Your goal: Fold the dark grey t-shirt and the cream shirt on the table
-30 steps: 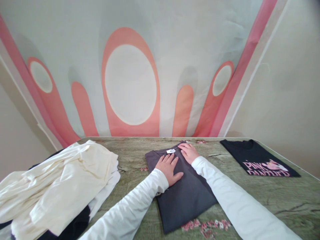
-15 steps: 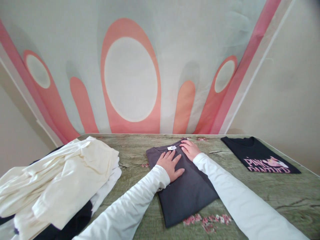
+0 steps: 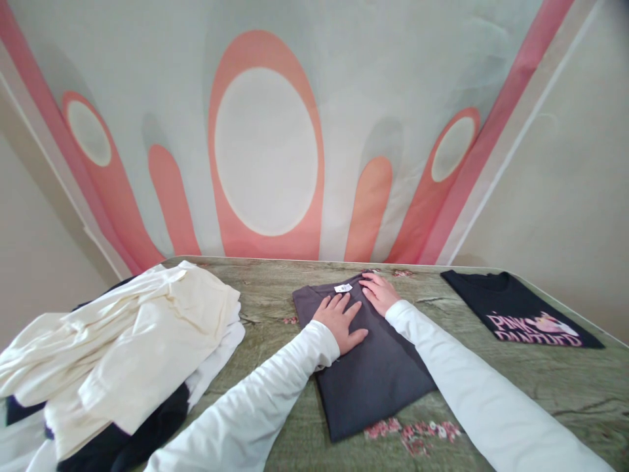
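Note:
A dark grey T-shirt (image 3: 378, 373), folded into a neat rectangle, lies in front of me with its neckline toward the far edge. A white label (image 3: 343, 288) shows at its collar. My left hand (image 3: 339, 322) rests flat on the upper part of the shirt, fingers spread, just below the label. At the shirt's upper right corner, my right hand (image 3: 379, 292) lies on the fabric by the neckline with its fingers stretched out. Neither hand grips the cloth.
On the left is a loose heap of clothes with a cream garment (image 3: 162, 334) on top and black and white ones beneath. A folded black T-shirt (image 3: 515, 308) with pink lettering lies at the right. The wood-patterned table (image 3: 265, 288) meets a printed backdrop (image 3: 339, 98) behind.
The whole view has shifted slightly, so things sit a little further right. Both hands stay on the grey T-shirt in nearly the same places.

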Demonstrator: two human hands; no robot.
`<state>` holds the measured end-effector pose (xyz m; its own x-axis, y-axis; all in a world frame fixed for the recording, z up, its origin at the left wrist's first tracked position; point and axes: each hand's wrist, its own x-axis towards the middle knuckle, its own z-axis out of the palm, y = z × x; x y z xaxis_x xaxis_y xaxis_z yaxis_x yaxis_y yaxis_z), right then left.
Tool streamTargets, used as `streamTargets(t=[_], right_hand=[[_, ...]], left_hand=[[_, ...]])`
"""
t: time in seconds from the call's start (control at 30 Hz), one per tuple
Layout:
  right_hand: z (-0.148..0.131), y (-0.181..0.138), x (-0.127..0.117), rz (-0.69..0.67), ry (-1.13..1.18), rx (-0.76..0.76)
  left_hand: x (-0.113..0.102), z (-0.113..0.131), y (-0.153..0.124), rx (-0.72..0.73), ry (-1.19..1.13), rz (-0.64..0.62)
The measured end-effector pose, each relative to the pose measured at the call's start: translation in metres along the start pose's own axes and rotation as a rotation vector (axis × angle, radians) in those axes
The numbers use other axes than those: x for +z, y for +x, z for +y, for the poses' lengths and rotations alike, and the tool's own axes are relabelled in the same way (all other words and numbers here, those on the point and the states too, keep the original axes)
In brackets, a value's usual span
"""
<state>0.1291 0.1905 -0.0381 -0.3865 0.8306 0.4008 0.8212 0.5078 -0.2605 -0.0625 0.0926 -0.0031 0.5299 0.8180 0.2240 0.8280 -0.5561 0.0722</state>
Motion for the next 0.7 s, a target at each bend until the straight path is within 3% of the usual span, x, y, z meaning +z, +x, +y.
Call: streamTargets(t=[0.2, 0.37, 0.43, 0.57, 0.7], right_hand=[[0.004, 0.003, 0.001, 0.122, 0.147, -0.003], [0.013, 0.006, 0.001, 0.28, 0.241, 0.131], [0.016, 0.006, 0.002, 0.261, 0.191, 0.112], [0.014, 0.006, 0.005, 0.097, 0.027, 0.027], [0.011, 0.004, 0.006, 0.007, -0.084, 0.079]], left_hand=[[-0.009, -0.001, 0.001, -0.022, -0.001, 0.094], [-0.015, -0.016, 0.004, -0.146, 0.02, 0.153], [-0.011, -0.025, 0.004, -0.182, 0.026, 0.136], [0.005, -0.039, 0.004, -0.213, 0.05, 0.047], [0.013, -0.042, 0.004, -0.209, 0.056, 0.033]])
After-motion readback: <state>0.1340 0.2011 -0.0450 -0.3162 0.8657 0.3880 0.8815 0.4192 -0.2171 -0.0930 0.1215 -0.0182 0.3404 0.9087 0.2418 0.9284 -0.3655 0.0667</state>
